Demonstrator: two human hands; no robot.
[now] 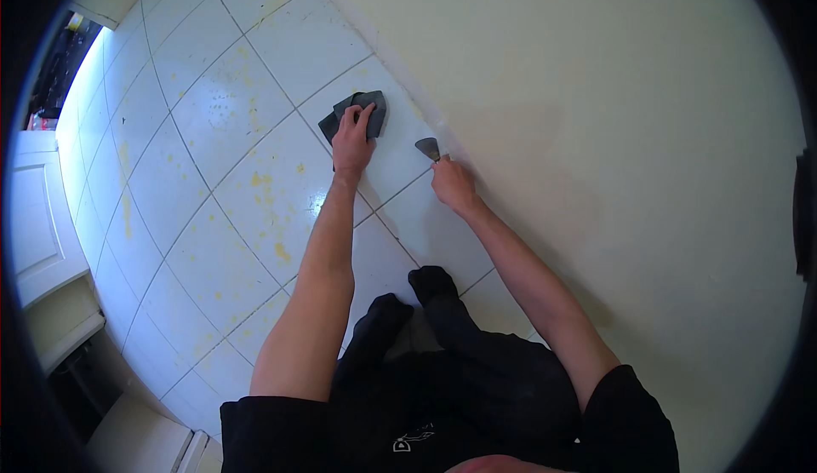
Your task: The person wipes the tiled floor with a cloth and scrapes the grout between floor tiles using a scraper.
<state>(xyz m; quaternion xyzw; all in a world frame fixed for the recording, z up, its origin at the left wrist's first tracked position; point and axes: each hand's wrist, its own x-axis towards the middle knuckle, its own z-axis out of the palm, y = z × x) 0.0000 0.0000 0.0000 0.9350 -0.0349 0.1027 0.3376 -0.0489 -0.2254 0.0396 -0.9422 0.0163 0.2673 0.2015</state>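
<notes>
My left hand point(351, 143) presses a dark grey cloth point(371, 105) against the white floor tiles, its fingers bent over the folded fabric. To the right, close to the foot of the wall, my right hand point(454, 183) is closed round the handle of a scraper point(428, 147). The scraper's flared grey blade points away from me, toward the upper left; most of the handle is hidden in my fist. Yellow stains point(262, 190) are spread over the tiles left of my left arm.
A pale wall point(630, 132) rises along the right side. My feet in black socks point(432, 282) rest on the tiles in front of me. At the far left stand a white panelled cabinet door point(41, 213) and an open dark recess below it.
</notes>
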